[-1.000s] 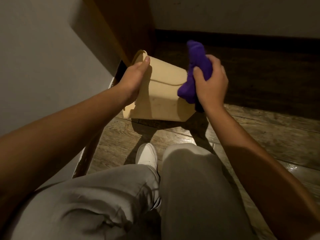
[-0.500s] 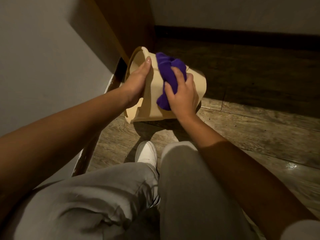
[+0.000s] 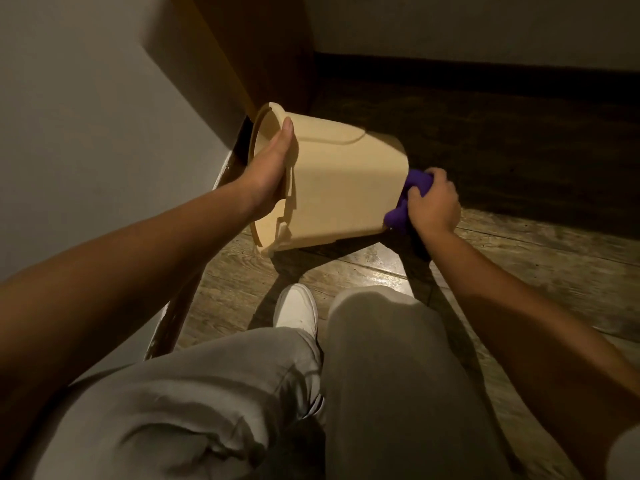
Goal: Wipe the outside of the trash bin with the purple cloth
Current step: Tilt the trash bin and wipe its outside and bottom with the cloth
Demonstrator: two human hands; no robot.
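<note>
Left hand (image 3: pixel 268 174) clamped on tipped trash bin (image 3: pixel 339 188) rim, mouth leftward; right hand (image 3: pixel 433 202) clenching purple cloth (image 3: pixel 398 218).

Dim corner, pale walls (image 3: pixel 86 116), wood floor (image 3: pixel 519 258)

left hand (image 3: pixel 268 171): gripping, arm outstretched | right hand (image 3: pixel 433 206): fisted, arm outstretched

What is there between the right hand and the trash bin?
In the head view, the purple cloth lies bunched between the right hand and the bottom end of the tilted trash bin.
</note>
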